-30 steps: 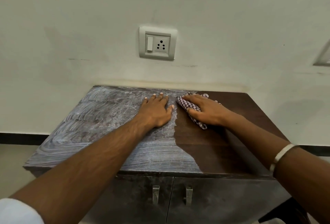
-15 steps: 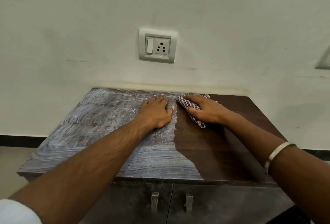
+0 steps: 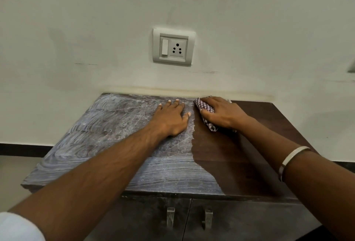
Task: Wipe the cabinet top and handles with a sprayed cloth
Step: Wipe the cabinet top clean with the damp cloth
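The cabinet top [image 3: 107,137] is dusty grey with swirl marks on its left part and dark clean brown on its right part [image 3: 269,125]. My left hand [image 3: 171,117] rests flat on the dusty part, fingers straight and pointing at the wall. Just to its right, my right hand [image 3: 221,112] presses a checked cloth [image 3: 204,106] onto the top near the back edge, fingers curled over it. Two metal handles [image 3: 170,219] [image 3: 207,221] hang on the cabinet doors below the front edge.
A white wall stands right behind the cabinet, with a switch and socket plate [image 3: 173,46] above the hands. A dark skirting strip [image 3: 23,149] runs along the floor at the left. A metal bangle [image 3: 290,161] sits on my right forearm.
My right hand has slid the cloth a little farther toward the back wall. My left hand stays flat in the same spot. The view has tilted slightly upward.
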A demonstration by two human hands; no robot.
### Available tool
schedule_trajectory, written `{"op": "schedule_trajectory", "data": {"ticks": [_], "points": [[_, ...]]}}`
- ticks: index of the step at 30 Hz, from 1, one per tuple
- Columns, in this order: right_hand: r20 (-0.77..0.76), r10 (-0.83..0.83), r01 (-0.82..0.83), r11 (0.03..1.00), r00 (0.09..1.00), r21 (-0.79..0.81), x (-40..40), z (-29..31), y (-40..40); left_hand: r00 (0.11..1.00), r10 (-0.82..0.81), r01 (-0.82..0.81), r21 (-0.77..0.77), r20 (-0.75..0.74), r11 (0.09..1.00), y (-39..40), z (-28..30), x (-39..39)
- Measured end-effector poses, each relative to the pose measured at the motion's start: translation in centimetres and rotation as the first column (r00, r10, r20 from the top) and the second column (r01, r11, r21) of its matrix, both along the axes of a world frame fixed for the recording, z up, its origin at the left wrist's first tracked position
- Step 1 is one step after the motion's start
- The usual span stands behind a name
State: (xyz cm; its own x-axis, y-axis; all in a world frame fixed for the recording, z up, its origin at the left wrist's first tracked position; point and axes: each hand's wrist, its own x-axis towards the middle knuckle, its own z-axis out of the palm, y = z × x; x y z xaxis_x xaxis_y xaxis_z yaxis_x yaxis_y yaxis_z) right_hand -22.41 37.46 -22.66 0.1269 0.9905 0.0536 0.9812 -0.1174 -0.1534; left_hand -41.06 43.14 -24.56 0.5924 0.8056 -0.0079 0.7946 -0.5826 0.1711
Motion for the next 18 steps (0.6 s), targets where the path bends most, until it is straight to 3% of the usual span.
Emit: {"op": "schedule_trajectory", "data": {"ticks": [7, 14, 18], "points": [[0.036, -0.144, 0.144, 0.99, 0.989, 0.008, -1.2, 0.1, 2.2, 1.0, 0.009, -0.009, -0.001, 0.0, 1.0, 0.2, 0.1, 0.0], [0.012, -0.14, 0.14, 0.99, 0.99, 0.032, -0.8, -0.1, 1.5, 1.0, 0.013, -0.013, -0.02, 0.007, 1.0, 0.3, 0.3, 0.2], [0.072, -0.21, 0.21, 0.978, 0.975, 0.009, -0.2, 0.2, 1.6, 1.0, 0.01, -0.01, -0.015, 0.02, 1.0, 0.3, 0.3, 0.1]]}}
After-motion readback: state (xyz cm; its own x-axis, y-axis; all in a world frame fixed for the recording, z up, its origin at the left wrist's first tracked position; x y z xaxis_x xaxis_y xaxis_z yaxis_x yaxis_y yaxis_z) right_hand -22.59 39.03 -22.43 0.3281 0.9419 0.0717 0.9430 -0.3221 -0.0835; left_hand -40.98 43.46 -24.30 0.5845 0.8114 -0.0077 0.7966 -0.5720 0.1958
